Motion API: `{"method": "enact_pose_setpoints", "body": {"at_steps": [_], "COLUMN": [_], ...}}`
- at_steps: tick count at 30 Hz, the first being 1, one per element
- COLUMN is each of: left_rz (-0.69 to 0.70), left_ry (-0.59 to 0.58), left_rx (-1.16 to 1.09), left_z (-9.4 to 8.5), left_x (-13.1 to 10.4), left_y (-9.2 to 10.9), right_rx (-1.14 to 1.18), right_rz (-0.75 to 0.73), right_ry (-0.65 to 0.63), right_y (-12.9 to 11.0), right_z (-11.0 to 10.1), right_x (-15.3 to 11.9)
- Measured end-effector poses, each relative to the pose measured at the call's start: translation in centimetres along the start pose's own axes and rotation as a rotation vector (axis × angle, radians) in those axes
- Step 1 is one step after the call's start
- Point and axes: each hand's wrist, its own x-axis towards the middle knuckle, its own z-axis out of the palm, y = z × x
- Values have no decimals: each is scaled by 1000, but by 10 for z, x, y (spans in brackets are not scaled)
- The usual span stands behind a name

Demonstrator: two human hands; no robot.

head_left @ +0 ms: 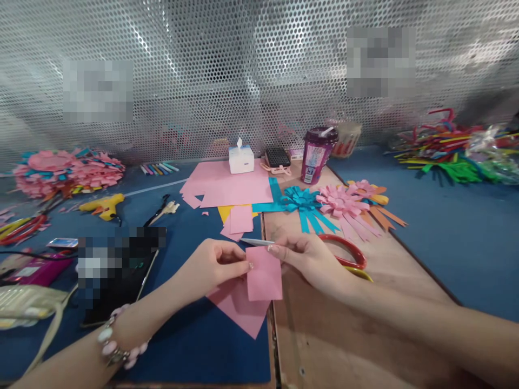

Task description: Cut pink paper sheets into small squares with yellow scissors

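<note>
Pink paper (264, 278) between left hand (211, 267) and right hand (310, 262)

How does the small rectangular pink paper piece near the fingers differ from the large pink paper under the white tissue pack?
The small pink paper piece is far smaller than the large pink paper. The small piece is held by the left hand; the large paper lies flat beneath the white tissue pack. Both are plain pink.

A perforated metal wall (243, 65) glints behind the blue-and-wood tabletop (324, 346)
</note>
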Motion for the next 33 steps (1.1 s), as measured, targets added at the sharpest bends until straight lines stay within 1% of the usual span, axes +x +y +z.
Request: {"method": "enact_pose_setpoints", "body": {"at_steps": [3, 7, 10, 12, 16, 21, 26, 29, 31, 33], "left_rz": [12, 47, 80, 96, 115, 140, 155, 163, 164, 172], "left_ry": [25, 45, 102, 150, 175, 232, 244, 291, 320, 323], "left_rx": [-32, -39, -78, -100, -115, -105, -100, -106, -114, -113], "left_z": [1, 1, 0, 0, 0, 1, 2, 3, 3, 4], "left_x": [0, 0, 0, 0, -1, -3, -4, -4, -4, -4], "left_y": [0, 1, 2, 3, 4, 4, 5, 6, 7, 6], "right_rx": [-14, -49, -52, -96, -186, -118, -176, -105, -37, 6], "right_rz": [-27, -55, -31, -18, -18, -23, -49, -33, 2, 35], "right_ry": [-20, 15, -68, -124, -110, -158, -146, -189, -222, -225], "right_y": [1, 1, 1, 0, -1, 3, 1, -1, -1, 0], "right_z": [0, 1, 2, 2, 1, 0, 0, 2, 2, 3], "right_x": [0, 1, 1, 1, 1, 2, 0, 0, 0, 1]}}
